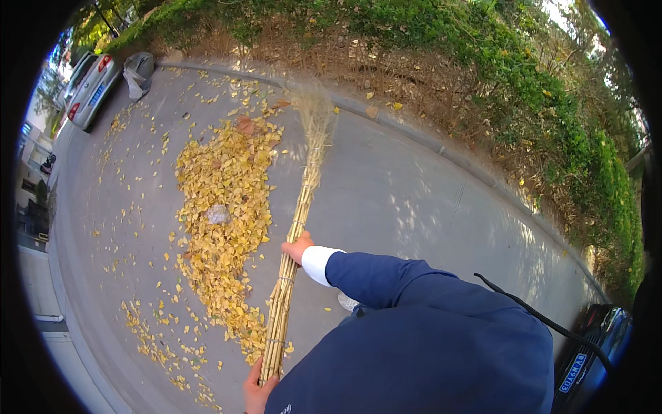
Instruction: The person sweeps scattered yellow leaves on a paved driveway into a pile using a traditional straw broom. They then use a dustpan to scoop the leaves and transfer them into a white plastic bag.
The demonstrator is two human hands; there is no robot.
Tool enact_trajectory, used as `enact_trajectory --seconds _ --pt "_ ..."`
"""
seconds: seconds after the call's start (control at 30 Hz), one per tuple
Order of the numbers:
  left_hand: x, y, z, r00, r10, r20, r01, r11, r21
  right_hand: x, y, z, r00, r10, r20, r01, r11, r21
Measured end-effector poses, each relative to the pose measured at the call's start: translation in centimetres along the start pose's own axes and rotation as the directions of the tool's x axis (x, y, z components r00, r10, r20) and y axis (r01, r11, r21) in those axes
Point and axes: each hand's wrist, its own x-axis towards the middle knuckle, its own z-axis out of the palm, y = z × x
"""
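Both hands are gripping a bamboo broom [289, 255]: right hand [296, 246] mid-shaft, left hand [255, 392] at the near end, fingers wrapping it for leverage. Bristles are reaching far, right of the yellow leaf pile [224, 207] on the pavement [386, 186].

Bamboo broom [293, 241], long bundled yellow stalks bound with ties, slanted away from the person, wispy head on grey pavement [386, 186] just beside a pile of yellow leaves [224, 207].

Leaf pile [224, 207] lies left of the broom [296, 228], hedge [524, 90] behind.
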Motion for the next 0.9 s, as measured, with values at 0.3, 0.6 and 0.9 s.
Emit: enact_trajectory --seconds 0.3,0.6,0.9 --pt "14.4 16.6 -4.6 0.960 0.106 0.260 -0.203 0.903 0.379 5.2 1.7 -7.6 0.923 0.384 0.007 -0.294 0.694 0.657" --pt "28.5 33.3 -7.3 0.997 0.077 -0.015 -0.069 0.952 0.297 26.4 -16.8 1.6 0.910 0.381 0.161 -0.410 0.884 0.223" --pt "29.2 31.1 -8.2 0.935 -0.206 -0.288 0.131 0.957 -0.257 33.7 -28.3 12.3 0.833 0.012 0.553 0.500 0.410 -0.763"
